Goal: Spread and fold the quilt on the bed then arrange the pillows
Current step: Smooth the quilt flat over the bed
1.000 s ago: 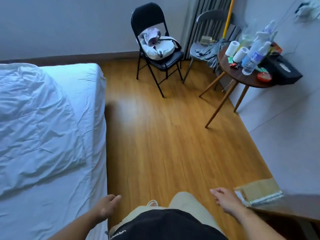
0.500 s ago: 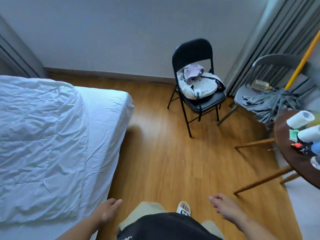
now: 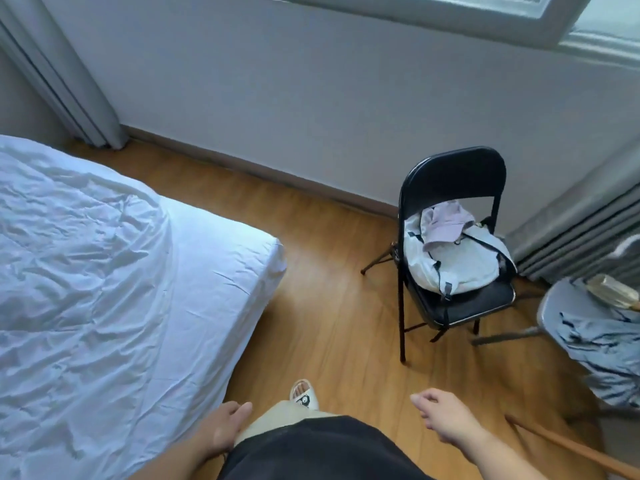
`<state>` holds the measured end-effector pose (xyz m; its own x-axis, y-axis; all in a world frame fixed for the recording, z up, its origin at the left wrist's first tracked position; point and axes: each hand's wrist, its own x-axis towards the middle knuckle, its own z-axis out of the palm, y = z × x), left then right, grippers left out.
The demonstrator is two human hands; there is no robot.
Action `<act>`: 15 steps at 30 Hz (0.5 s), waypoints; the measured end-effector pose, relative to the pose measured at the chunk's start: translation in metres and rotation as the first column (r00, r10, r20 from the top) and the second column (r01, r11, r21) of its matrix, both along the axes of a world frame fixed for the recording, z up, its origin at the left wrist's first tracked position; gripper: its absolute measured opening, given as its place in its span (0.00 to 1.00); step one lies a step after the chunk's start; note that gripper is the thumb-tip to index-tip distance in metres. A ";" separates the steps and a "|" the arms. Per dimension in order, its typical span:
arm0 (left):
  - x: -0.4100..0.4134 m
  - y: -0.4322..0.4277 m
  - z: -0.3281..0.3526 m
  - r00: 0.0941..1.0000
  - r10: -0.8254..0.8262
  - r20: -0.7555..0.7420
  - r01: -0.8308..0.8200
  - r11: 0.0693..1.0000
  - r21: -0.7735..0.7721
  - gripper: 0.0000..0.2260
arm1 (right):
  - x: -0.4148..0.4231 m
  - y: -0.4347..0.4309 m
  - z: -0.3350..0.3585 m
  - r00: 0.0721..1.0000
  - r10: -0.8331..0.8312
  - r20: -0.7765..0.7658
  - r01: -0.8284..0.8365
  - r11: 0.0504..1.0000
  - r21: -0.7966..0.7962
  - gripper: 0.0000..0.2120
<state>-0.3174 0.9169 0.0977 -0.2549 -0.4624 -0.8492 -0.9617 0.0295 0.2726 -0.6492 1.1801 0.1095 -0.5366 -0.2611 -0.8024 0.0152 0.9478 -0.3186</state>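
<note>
A white crumpled quilt (image 3: 76, 271) lies spread over the bed (image 3: 221, 258) on the left, stopping short of the bed's bare foot end. My left hand (image 3: 221, 427) hangs relaxed beside the mattress edge, fingers straight, holding nothing. Over the wooden floor to the right, my right hand (image 3: 440, 417) hangs with loosely curled fingers, also empty. No pillows are in view.
A black folding chair (image 3: 450, 181) with a pale backpack (image 3: 460, 261) stands ahead on the right. A grey chair (image 3: 561, 299) draped with cloth sits at the far right, with a wooden table leg (image 3: 568, 448) below it. Wooden floor (image 3: 329, 323) runs between bed and chairs.
The view has swung left and forward along the bed; the round table has left the frame. Both hands stay low and empty.
</note>
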 end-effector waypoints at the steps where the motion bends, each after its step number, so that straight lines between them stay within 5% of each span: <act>1: -0.014 -0.024 0.004 1.000 0.015 0.002 -0.015 1.000 0.018 0.19 | -0.018 -0.022 0.000 1.000 0.016 -0.013 -0.016 1.000 -0.005 0.14; 9: -0.106 -0.209 0.017 0.967 0.251 -0.039 -0.252 0.967 -0.022 0.19 | -0.146 -0.211 0.007 0.991 0.137 -0.014 -0.137 0.990 -0.019 0.11; 15: -0.167 -0.292 -0.008 0.844 0.536 0.006 -0.536 0.843 0.039 0.21 | -0.233 -0.382 0.003 0.958 0.286 0.018 -0.283 0.953 -0.106 0.10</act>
<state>-0.4845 0.6252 0.0897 0.0190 -0.4961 -0.8680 -0.8232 -0.5005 0.2681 -0.8827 0.7981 0.1124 -0.4018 -0.4799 -0.7799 -0.2383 0.8771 -0.4169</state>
